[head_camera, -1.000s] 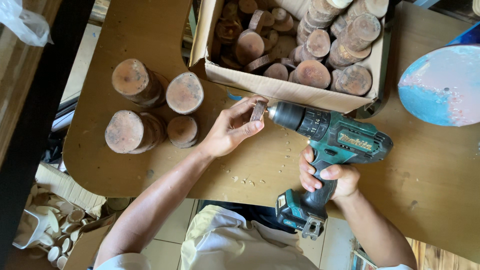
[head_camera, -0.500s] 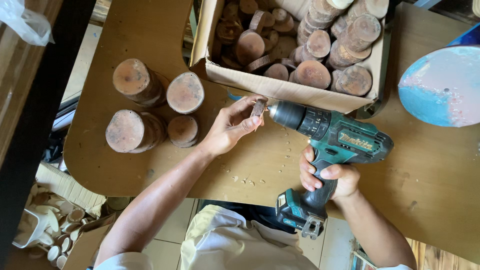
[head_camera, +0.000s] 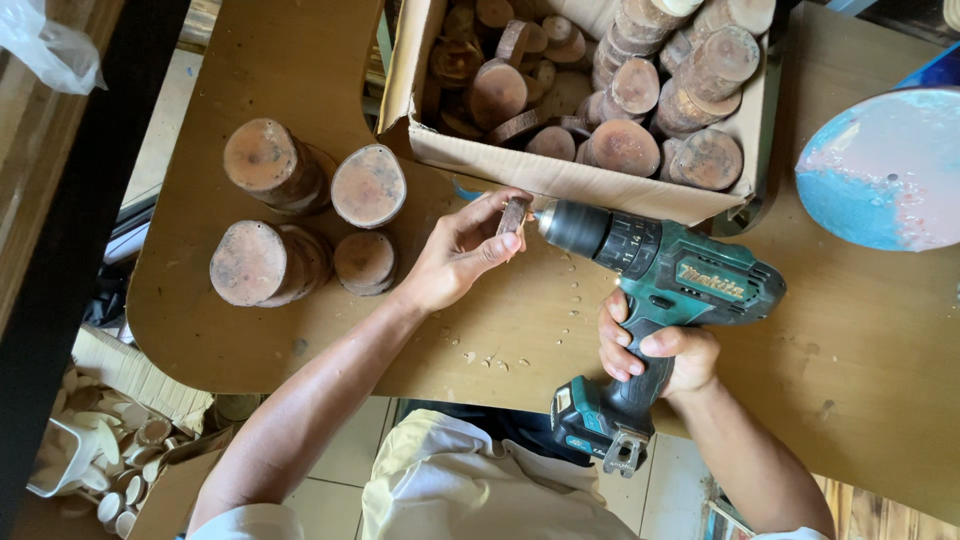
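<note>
While left hand (head_camera: 455, 255) pinches wood slice (head_camera: 514, 215) | right hand (head_camera: 655, 355) grips drill (head_camera: 655, 265)

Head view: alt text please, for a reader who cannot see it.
The left hand holds a small wood slice against the tip of a teal cordless drill, gripped by the right hand over a wooden table. Four stacks of wood rounds lie left; a cardboard box of more sits behind.

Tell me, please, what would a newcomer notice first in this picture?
Probably the teal cordless drill at the centre, gripped by the right hand, its tip against a small wood slice held by the left hand. Next, the cardboard box of wood slices above, and four stacks of slices on the left.
</note>
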